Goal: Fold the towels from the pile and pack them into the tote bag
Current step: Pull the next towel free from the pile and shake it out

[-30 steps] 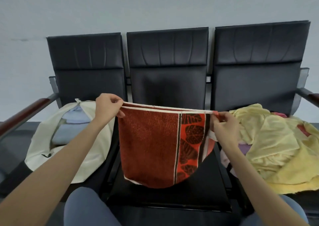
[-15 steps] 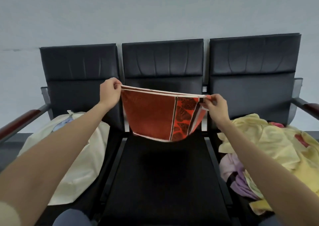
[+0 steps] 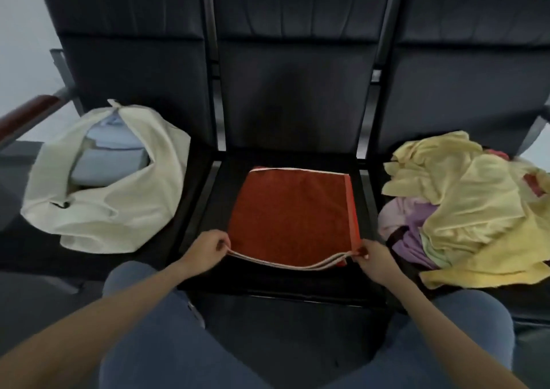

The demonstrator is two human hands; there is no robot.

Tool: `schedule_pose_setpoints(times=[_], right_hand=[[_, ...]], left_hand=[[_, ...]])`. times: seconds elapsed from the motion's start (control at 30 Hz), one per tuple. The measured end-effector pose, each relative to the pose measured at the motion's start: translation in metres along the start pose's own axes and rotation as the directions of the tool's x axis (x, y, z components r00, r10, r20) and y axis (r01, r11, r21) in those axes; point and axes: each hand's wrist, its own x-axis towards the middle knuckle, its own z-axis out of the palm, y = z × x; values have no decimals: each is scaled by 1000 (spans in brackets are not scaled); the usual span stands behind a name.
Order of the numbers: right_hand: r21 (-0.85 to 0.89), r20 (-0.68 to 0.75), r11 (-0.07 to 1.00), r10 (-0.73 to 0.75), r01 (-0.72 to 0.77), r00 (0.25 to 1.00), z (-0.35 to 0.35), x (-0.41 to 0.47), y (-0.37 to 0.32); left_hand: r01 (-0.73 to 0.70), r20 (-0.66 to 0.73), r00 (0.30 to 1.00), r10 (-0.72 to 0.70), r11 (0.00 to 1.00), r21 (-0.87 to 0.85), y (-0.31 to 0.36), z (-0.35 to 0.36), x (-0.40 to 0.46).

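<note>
A rust-red towel with white edging lies folded flat on the middle black seat. My left hand pinches its near left corner and my right hand pinches its near right corner, the near edge sagging between them. A cream tote bag lies open on the left seat with pale blue folded towels inside. A loose pile of towels, mostly yellow with purple and pink pieces, covers the right seat.
Three joined black chairs with tall backrests stand against a pale wall. A wooden armrest sticks out at the far left. My knees in blue jeans fill the bottom of the view.
The towel was held up in the air by its top corners; now it lies flat on the middle seat, folded toward me. The camera has tilted down and moved closer.
</note>
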Motion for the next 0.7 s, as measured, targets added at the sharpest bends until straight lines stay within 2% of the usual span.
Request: schedule_pose_setpoints(times=[0.07,0.17,0.23,0.37,0.47,0.6,0.7], right_hand=[[-153,52,988,6,2,999,7,-6,-1],[-413,149,910,16,47,989,3,-11,-22],[-425,196,901,-4,88,981,4,-6,-39],[-261,172,948,-138,181,975,25,8,-65],[-182,155,955,-206,233,966,48,16,-78],[-130,101,946,-286,298,953,66,33,-84],[-76,43,932,-352,355,935,76,47,-90]], left_hand=[[-23,147,989,15,998,54,-11,11,-14],[-7,305,952,-15,998,69,-11,9,-20],[77,317,945,-74,997,4,-10,2,-11],[167,127,980,-151,978,-127,-17,-13,27],[170,-12,985,-173,978,-119,-22,-17,68],[153,-143,975,-172,979,-134,-23,-17,129],[184,-189,958,-213,969,-163,-22,-13,172]])
